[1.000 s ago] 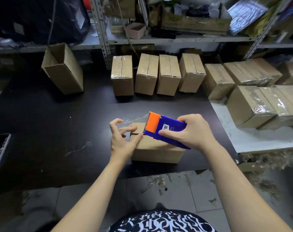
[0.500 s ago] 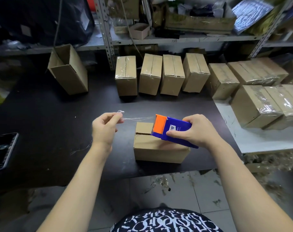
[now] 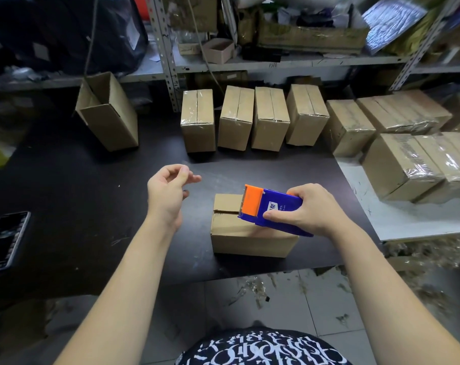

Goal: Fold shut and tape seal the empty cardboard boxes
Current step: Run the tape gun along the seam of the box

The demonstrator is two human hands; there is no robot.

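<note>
The small cardboard box (image 3: 252, 243) is sat near the front edge of the dark table (image 3: 92, 193), flaps folded down. The tape dispenser (image 3: 273, 209) is gripped by the right hand (image 3: 308, 209) and held tilted over the box top. The left hand (image 3: 168, 191) is held up at the box's 10 o'clock, fingers loosely curled, nothing seen in it. 4 taped boxes (image 3: 250, 119) are lined up at 12 o'clock.

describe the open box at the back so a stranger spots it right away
Find the dark table. At its far left, left of the metal shelf post, stands the open box. Unlike the taped boxes to its right, its top gapes open.
</note>
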